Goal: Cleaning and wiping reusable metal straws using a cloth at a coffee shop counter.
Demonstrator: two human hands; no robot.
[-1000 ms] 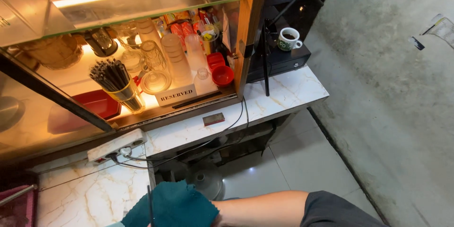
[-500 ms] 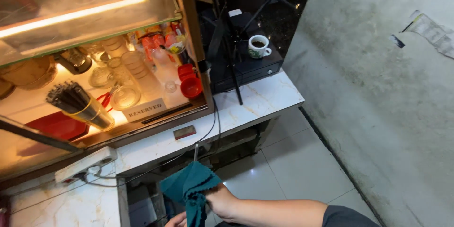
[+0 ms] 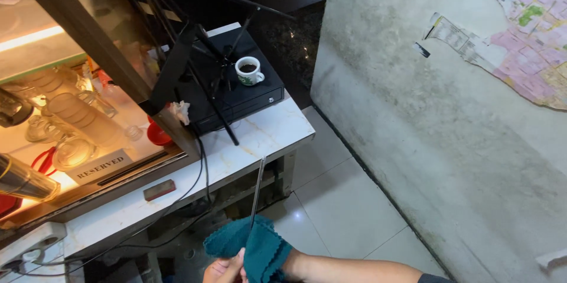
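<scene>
At the near edge we hold a teal cloth (image 3: 254,249) bunched around the lower end of a thin metal rod (image 3: 257,185), which sticks up and away from the grip toward the white marble counter (image 3: 260,135). Our right hand (image 3: 289,262) is closed inside the cloth around the rod, and our left hand (image 3: 223,269) pinches the cloth's left side with curled fingers. Farther off on the counter, a white cup (image 3: 248,71) sits on a black box (image 3: 236,91).

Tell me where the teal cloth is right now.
In the head view, the teal cloth sits at the bottom centre, bunched in the hands around the lower end of a thin metal rod, just in front of the white marble counter.
</scene>
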